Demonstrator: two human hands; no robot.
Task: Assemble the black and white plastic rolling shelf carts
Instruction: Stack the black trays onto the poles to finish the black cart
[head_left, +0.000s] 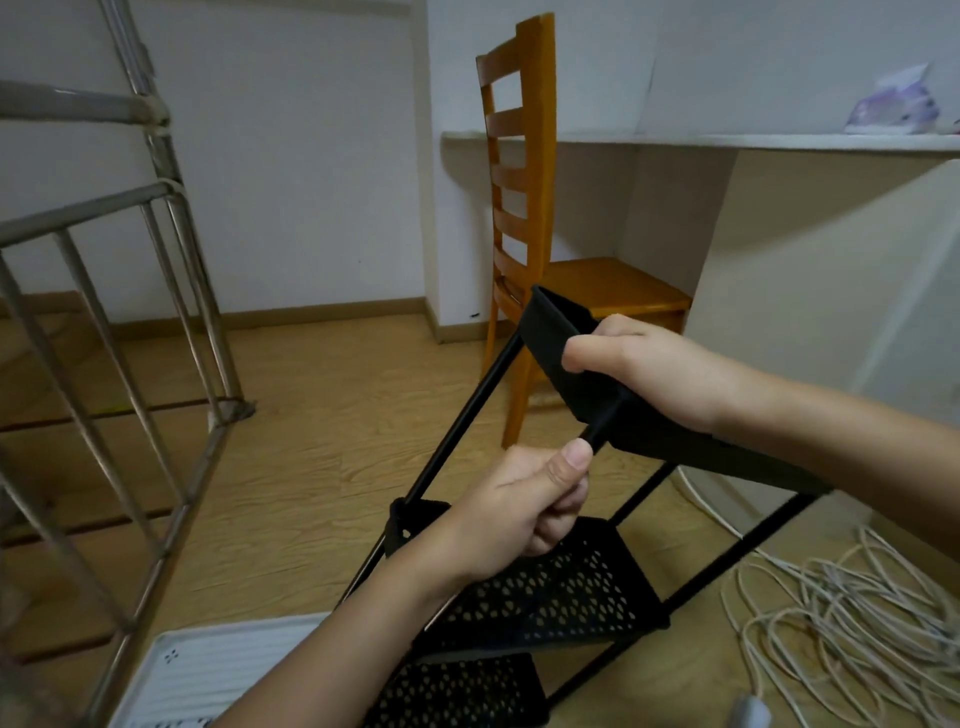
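A black rolling cart stands tilted on the floor in front of me. Its middle shelf basket (561, 597) has perforated walls, with a lower basket (457, 691) beneath. My right hand (649, 374) grips the rim of the black top shelf (561, 338), held at an angle. My left hand (524, 509) is curled round a black upright pole (602, 434) just under that shelf's corner, thumb up along it. Another black pole (462, 415) runs from the shelf's far corner down to the middle basket. A white slatted shelf piece (218, 670) lies flat at lower left.
A metal frame with bars (156, 322) stands on the left. A wooden chair (524, 208) sits behind the cart, beside a white desk (779, 140). A tangle of white cable (852, 613) lies on the wood floor at right.
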